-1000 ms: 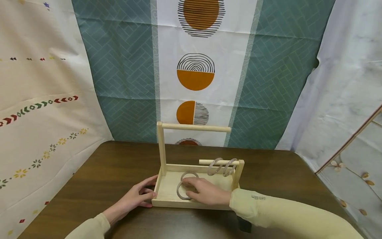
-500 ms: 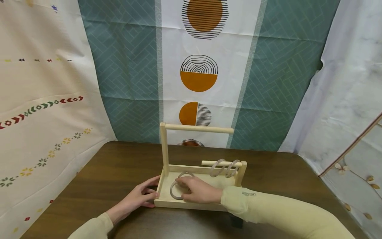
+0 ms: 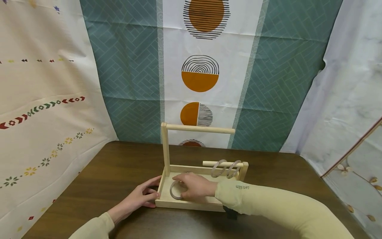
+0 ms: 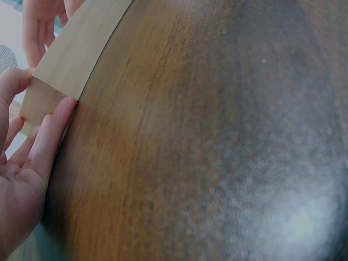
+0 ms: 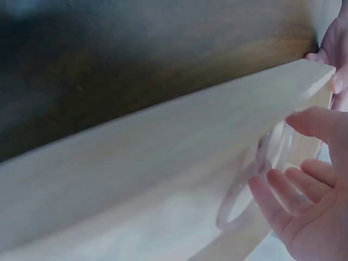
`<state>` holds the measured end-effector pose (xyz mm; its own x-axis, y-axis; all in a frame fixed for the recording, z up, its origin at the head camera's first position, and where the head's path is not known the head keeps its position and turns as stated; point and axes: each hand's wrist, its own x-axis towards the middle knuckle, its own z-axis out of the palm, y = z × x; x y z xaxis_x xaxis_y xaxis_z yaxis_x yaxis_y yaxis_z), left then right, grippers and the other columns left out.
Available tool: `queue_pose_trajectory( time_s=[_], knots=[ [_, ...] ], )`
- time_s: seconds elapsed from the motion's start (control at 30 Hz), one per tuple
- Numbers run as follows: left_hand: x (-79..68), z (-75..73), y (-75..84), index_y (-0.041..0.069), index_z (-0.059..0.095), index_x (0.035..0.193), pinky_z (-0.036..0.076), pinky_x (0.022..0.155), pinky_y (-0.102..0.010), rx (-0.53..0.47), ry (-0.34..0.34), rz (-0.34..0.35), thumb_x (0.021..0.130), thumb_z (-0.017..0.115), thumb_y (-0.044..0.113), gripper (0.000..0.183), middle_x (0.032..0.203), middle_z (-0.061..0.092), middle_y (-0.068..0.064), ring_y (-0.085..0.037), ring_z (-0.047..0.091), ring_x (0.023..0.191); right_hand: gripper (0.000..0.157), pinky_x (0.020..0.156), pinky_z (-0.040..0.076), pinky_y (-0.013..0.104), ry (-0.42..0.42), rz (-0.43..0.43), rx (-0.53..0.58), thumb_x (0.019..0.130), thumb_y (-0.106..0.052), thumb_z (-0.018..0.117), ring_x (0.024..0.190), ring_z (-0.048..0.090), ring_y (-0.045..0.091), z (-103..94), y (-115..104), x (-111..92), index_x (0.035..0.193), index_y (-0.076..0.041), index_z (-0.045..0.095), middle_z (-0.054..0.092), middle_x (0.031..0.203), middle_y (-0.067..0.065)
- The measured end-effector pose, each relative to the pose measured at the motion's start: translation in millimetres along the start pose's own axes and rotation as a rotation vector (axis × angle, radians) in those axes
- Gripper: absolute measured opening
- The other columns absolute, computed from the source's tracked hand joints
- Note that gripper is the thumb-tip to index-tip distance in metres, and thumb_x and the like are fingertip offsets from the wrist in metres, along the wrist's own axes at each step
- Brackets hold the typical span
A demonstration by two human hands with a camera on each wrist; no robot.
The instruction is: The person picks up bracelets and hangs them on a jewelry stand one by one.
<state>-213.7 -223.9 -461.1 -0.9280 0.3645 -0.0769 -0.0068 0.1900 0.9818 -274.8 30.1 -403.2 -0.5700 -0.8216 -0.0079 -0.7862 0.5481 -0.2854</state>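
A pale wooden stand with a shallow tray [image 3: 191,206] stands on the table, a tall post with a long dowel [image 3: 200,128] at its left and a short dowel [image 3: 207,163] at its right. My left hand [image 3: 143,198] grips the tray's front left corner, thumb at the rim and fingers against the outer side. Inside the tray, my right hand [image 3: 195,186] is over a translucent greyish bangle [image 3: 172,193], thumb and fingers spread, fingertips right at it. Another bangle [image 5: 225,209] shows by the fingers in the right wrist view; the hand mostly hides it in the head view.
Two similar bangles [image 3: 217,170] hang on the short dowel. The long dowel carries nothing. Under the right sleeve sits a dark block-like object [image 3: 231,213]. Patterned cloths [image 3: 131,83] hang behind the brown table [image 3: 128,159] and at both sides.
The right hand has moved left inside the tray, and the front bangle has slid left towards the tray's left wall. The left hand keeps its place on the corner. The view has shifted slightly.
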Motion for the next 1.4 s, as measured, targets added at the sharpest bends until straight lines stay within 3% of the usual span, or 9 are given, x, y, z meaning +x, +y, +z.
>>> queue_pose_trajectory(
  time_s=[0.17,0.27,0.4,0.7,1.03,1.4],
  knots=[
    [0.3,0.3,0.5,0.012,0.023,0.158,0.06,0.078,-0.042,0.0,-0.005,-0.003,0.099,0.06,0.02,0.07,0.149,0.035,-0.029,-0.024,0.06,0.113,0.062,0.078,0.046,0.015,-0.038,-0.037,-0.075,0.079,-0.019,0.078,0.09,0.056,0.005,-3.9,-4,6,0.136,-0.005,0.057,0.067,0.126,0.004],
    [0.5,-0.3,0.7,0.013,0.023,0.158,0.06,0.079,-0.042,0.002,-0.008,-0.005,0.099,0.061,0.021,0.071,0.149,0.035,-0.029,-0.023,0.06,0.113,0.059,0.08,0.048,0.016,-0.055,-0.048,-0.155,0.08,-0.021,0.078,0.096,0.058,0.003,-6.0,-7,9,0.135,-0.009,0.06,0.066,0.132,0.001],
    [0.2,-1.4,0.5,0.013,0.023,0.158,0.06,0.078,-0.042,0.008,-0.011,-0.01,0.098,0.061,0.022,0.072,0.15,0.034,-0.029,-0.022,0.06,0.112,0.051,0.081,0.053,0.019,-0.06,-0.076,-0.257,0.08,-0.026,0.079,0.103,0.065,0.005,-8.2,-11,15,0.128,-0.014,0.065,0.07,0.124,-0.003],
    [0.6,-1.5,-1.1,0.014,0.024,0.158,0.06,0.079,-0.041,0.017,-0.002,-0.026,0.098,0.063,0.024,0.072,0.149,0.036,-0.027,-0.021,0.06,0.111,0.049,0.065,0.045,0.018,-0.14,-0.075,-0.394,0.071,-0.031,0.086,0.09,0.059,0.007,-14.4,-16,29,0.118,-0.028,0.072,0.074,0.107,-0.01],
    [1.2,-1.4,-0.6,0.013,0.022,0.159,0.06,0.078,-0.042,0.0,-0.017,-0.009,0.099,0.061,0.021,0.072,0.151,0.033,-0.03,-0.022,0.059,0.113,0.064,0.07,0.05,0.019,-0.247,-0.077,-0.479,0.067,-0.026,0.091,0.085,0.06,0.003,-16.7,-18,35,0.124,-0.04,0.067,0.073,0.109,-0.012],
    [1.3,-1.8,-2.1,0.013,0.021,0.159,0.06,0.078,-0.04,0.022,-0.018,-0.002,0.099,0.061,0.022,0.072,0.15,0.033,-0.03,-0.017,0.06,0.11,0.067,0.078,0.053,0.021,-0.242,-0.12,-0.589,0.065,-0.028,0.092,0.091,0.063,0.004,-14.8,-21,33,0.124,-0.042,0.064,0.07,0.109,-0.013]
  ],
)
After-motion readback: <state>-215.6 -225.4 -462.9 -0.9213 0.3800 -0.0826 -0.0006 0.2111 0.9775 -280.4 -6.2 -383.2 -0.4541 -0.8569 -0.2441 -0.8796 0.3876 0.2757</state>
